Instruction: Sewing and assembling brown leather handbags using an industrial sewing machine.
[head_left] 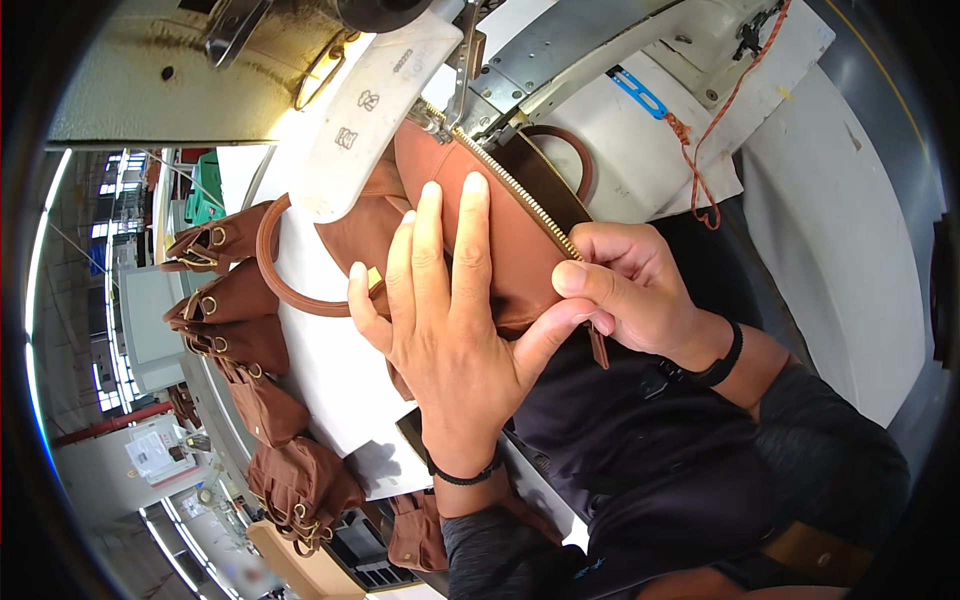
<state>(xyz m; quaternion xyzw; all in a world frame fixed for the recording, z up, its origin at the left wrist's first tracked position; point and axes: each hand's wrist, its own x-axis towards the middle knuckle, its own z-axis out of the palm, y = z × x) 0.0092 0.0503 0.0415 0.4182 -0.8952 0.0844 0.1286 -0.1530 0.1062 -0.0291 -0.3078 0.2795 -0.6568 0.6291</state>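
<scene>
A brown leather bag piece (515, 275) with a brass zipper (510, 190) along its edge lies under the sewing machine's presser foot (437, 125). My left hand (445, 330) rests on the leather with fingers stretched out and somewhat apart, fingertips a little short of the foot. My right hand (640, 295) pinches the zipper edge at the bag's lower right corner between thumb and curled fingers, with a leather tab hanging below. A looped brown handle (305, 300) lies to the left. The underside of the piece is hidden.
Several brown bags (225, 315) line the left side of the white worktable (330, 400). A white plastic plate (375, 105) on the machine overhangs the bag. A blue slotted tool (630, 90) with orange cord lies at the upper right, and a green object (205, 185) stands behind at left.
</scene>
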